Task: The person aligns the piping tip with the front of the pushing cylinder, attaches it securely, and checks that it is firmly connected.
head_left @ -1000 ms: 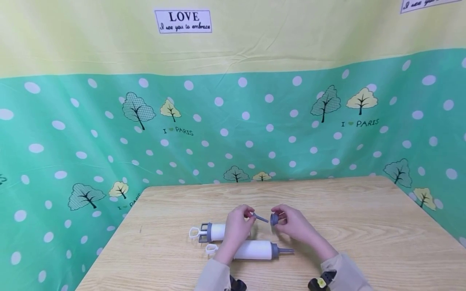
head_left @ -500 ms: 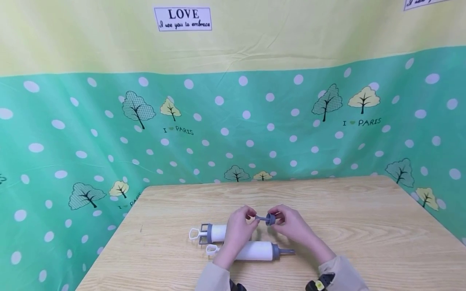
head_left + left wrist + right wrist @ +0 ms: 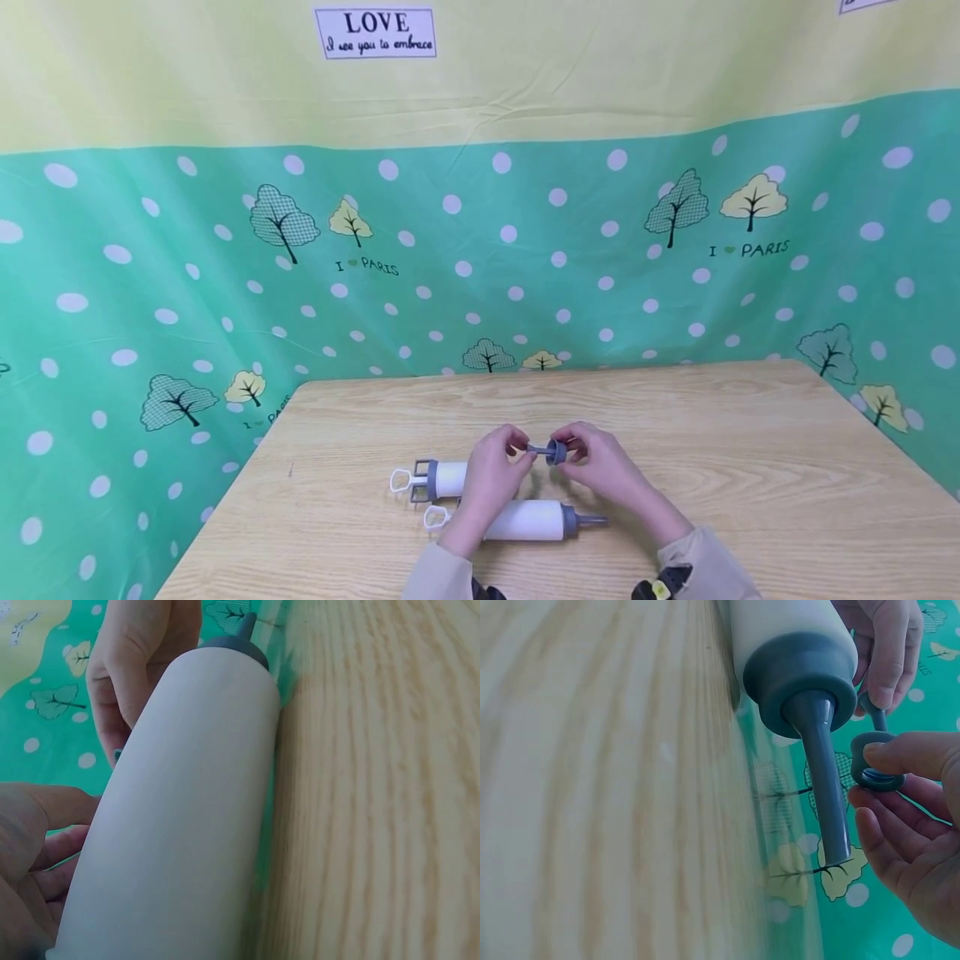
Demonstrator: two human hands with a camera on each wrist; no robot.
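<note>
In the head view my left hand point(image 3: 491, 471) pinches a slim grey nozzle point(image 3: 538, 450) by its left end. My right hand point(image 3: 600, 458) holds a grey ring-shaped screw cap point(image 3: 557, 452) between thumb and fingers, its opening facing the nozzle. The nozzle's narrow end reaches into the cap. The right wrist view shows thumb and fingers on the cap point(image 3: 864, 761), with the nozzle point(image 3: 880, 718) running from it to the left hand. Both parts are held above the table, behind a white syringe-like tube point(image 3: 525, 520) with a grey nozzle fitted.
A second white tube point(image 3: 450, 480) with a grey collar and white pull handle lies behind the first, partly hidden by my left hand. The wooden table point(image 3: 720, 433) ends at a green dotted curtain point(image 3: 420, 333).
The nozzle and the cap, apart a second ago, have come together, the nozzle's tip now inside the cap. Over the last half second the hands have hardly moved.
</note>
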